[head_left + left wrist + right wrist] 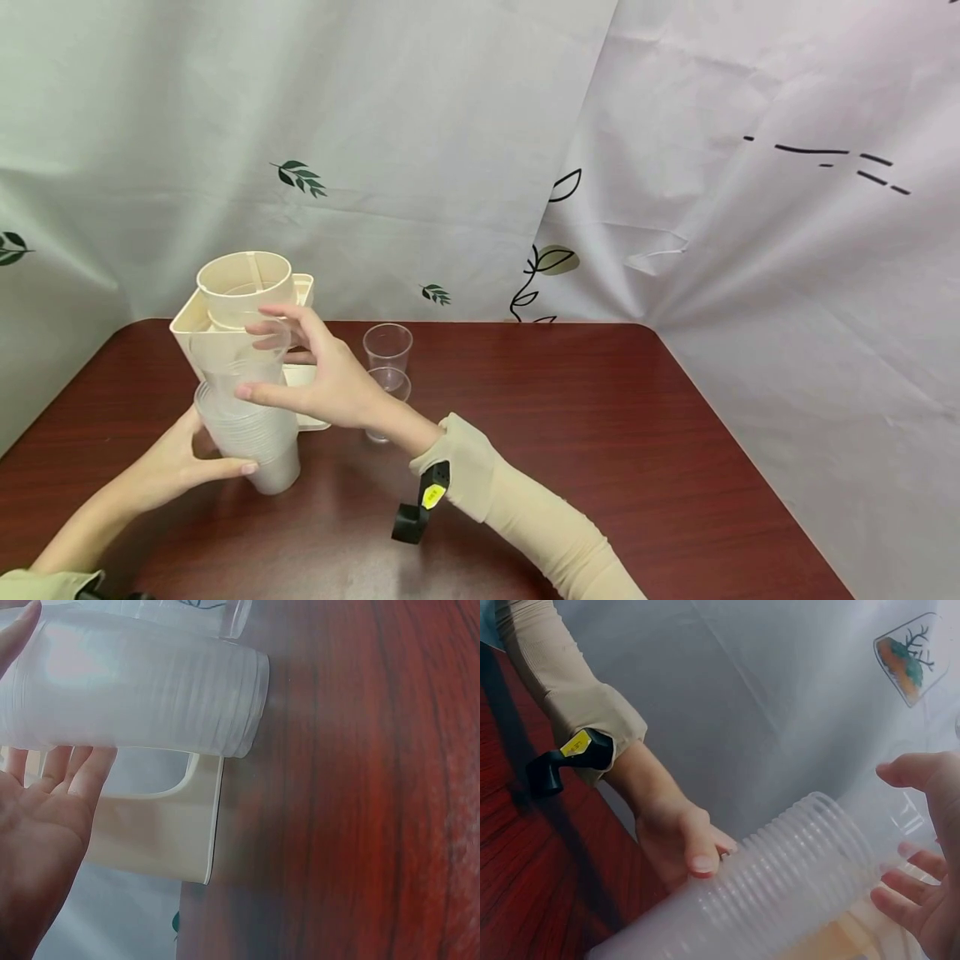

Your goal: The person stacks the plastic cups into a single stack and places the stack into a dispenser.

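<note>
My left hand [168, 462] grips a tall stack of clear plastic cups [258, 442], thumb on the near side. The stack leans in front of a cream-coloured plastic stand [183, 321] with a round ring [243, 275] on top. Above the stack's mouth, my right hand [330, 367] has its thumb and fingers curved round a clear plastic cup [240, 354]. That cup's lower end meets the top of the stack; how far it sits inside is hard to tell. In the left wrist view, the stack's closed end [247, 705] points at the tabletop.
Clear cups [387, 346] stand on the table right of the stand, partly behind my right wrist. The dark red table [570, 417] reaches back to a pale curtain [450, 150] with leaf prints. A black wrist camera [420, 504] hangs from my right sleeve.
</note>
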`<control>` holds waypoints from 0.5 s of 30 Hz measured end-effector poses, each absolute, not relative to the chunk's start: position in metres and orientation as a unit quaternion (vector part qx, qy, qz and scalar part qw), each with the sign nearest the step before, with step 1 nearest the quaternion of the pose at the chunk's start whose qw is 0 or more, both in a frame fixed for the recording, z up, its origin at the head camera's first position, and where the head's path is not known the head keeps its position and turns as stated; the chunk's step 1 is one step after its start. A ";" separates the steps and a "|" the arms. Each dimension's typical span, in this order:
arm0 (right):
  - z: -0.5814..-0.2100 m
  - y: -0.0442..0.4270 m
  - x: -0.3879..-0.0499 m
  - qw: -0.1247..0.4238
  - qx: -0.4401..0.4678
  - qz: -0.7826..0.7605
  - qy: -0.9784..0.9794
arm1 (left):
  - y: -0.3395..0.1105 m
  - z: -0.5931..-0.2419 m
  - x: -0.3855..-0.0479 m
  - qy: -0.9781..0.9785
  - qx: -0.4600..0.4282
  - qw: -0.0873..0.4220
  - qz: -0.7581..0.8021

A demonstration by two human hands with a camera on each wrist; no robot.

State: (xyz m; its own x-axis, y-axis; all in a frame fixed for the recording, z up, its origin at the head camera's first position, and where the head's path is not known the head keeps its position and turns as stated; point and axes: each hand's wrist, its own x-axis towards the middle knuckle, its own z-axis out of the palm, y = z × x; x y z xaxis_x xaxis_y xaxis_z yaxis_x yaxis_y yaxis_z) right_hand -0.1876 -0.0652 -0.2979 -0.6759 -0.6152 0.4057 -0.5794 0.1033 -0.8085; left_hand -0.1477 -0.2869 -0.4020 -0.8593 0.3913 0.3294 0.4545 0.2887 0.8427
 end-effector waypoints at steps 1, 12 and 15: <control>-0.299 -0.065 -0.187 0.019 -0.401 -0.533 0.745 | -0.287 -0.402 -0.148 -0.801 -0.264 0.029 -0.536; -0.306 -0.062 -0.188 0.055 -0.393 -0.516 0.759 | -0.287 -0.401 -0.147 -0.805 -0.263 0.028 -0.530; -0.307 -0.062 -0.189 0.058 -0.404 -0.510 0.757 | -0.287 -0.401 -0.147 -0.806 -0.264 0.028 -0.530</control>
State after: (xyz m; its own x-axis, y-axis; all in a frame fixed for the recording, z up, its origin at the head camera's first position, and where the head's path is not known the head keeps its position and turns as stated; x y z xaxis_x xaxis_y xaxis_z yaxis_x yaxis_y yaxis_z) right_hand -0.1889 -0.0620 -0.3073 -0.6664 -0.6714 0.3242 -0.5527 0.1529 -0.8192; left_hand -0.1469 -0.2869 -0.4006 -0.8595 0.3947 0.3247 0.4547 0.3003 0.8385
